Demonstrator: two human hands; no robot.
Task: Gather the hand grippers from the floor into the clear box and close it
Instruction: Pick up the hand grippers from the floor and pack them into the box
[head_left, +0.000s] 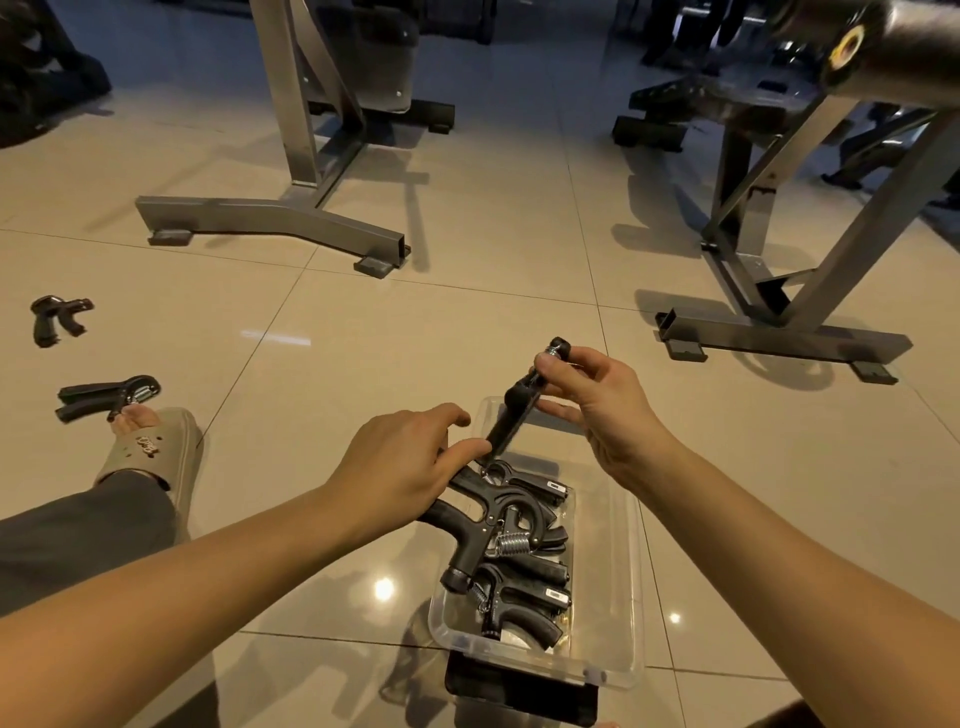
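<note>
A clear plastic box (613, 551) stands open on the tiled floor in front of me, with several black hand grippers (511, 525) piled in its left half. My right hand (597, 395) pinches the top end of one black hand gripper (514, 410) held upright over the box's far end. My left hand (400, 467) pinches the lower part of that same gripper. Two more hand grippers lie on the floor at the left: one (106, 397) by my foot, another (57, 318) farther away.
A dark lid (519, 696) lies under the box's near end. My left foot in a beige sandal (156, 457) rests at the left. Grey steel gym rack bases stand behind at centre-left (270, 218) and right (779, 332).
</note>
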